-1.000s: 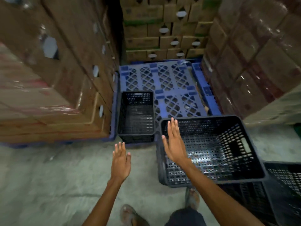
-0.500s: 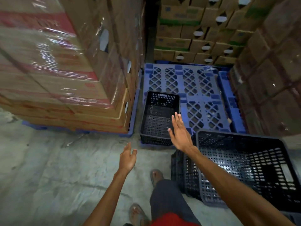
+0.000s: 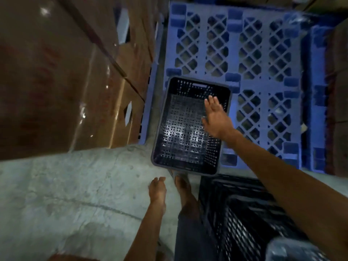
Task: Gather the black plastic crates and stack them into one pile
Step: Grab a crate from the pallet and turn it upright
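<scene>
Right hand (image 3: 216, 117) open-gripped over black crate (image 3: 188, 127), left hand (image 3: 157, 191) open, empty, nearer

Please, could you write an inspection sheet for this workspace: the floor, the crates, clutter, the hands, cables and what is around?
Surface: grey concrete floor, bare where visible; blue pallet lies on it.
Job's things: empty black crate at the pallet's near left corner; second crate at lower right, blurred.
Clutter: small scraps under the pallet grid, too unclear to name.
Grippers: right hand open above the empty crate, holding nothing; left hand low over the floor, holding nothing.
Cables: nothing seen.
Surroundings: wrapped cartons stacked at left; more dark stacks at the right edge.
</scene>
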